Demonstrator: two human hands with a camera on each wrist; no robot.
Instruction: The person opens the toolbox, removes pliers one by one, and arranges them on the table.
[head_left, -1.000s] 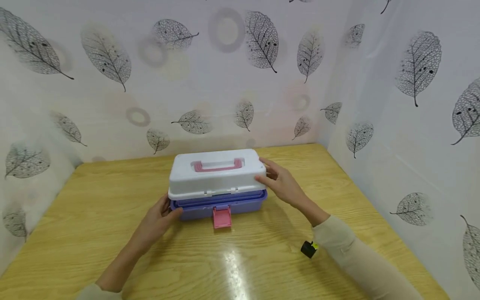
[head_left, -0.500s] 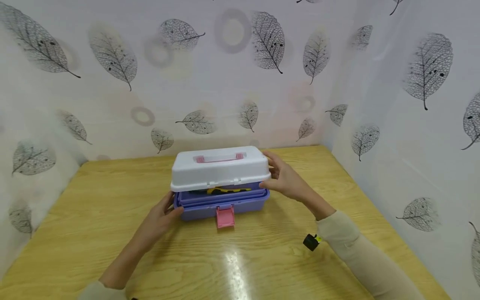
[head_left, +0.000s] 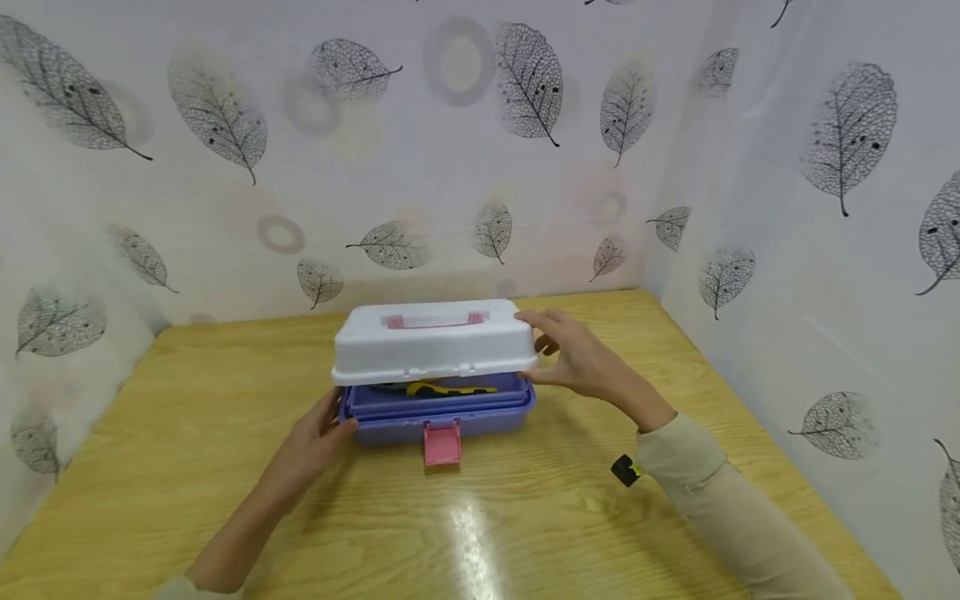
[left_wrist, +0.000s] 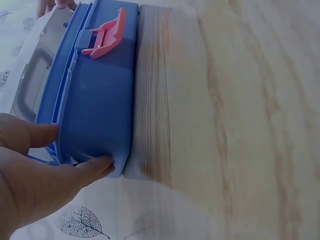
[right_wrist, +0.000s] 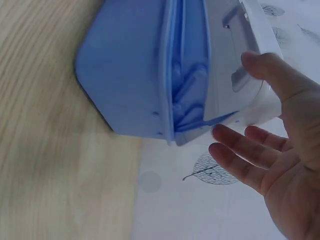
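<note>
A toolbox with a purple base (head_left: pixel 480 422) and a white lid (head_left: pixel 435 348) stands on the table, its lid partly raised. A pink latch (head_left: pixel 442 445) hangs down at the front. Inside, a yellow-and-black handled tool (head_left: pixel 450 390) lies in the purple tray (head_left: pixel 382 404), partly hidden by the lid. My left hand (head_left: pixel 307 446) grips the base's left end, thumb and fingers at its rim and side in the left wrist view. My right hand (head_left: pixel 581 358) holds the lid's right end, the thumb (right_wrist: pixel 257 64) against its edge in the right wrist view.
A small black object with a yellow part (head_left: pixel 626 471) lies on the wooden table (head_left: pixel 375 533), near the right sleeve (head_left: pixel 720 500). White curtains (head_left: pixel 420 167) with a leaf print stand behind the table and along its sides.
My right hand has raised the lid's front edge, so the tray and the yellow-and-black handled tool show. My left hand stays at the base's left end.
</note>
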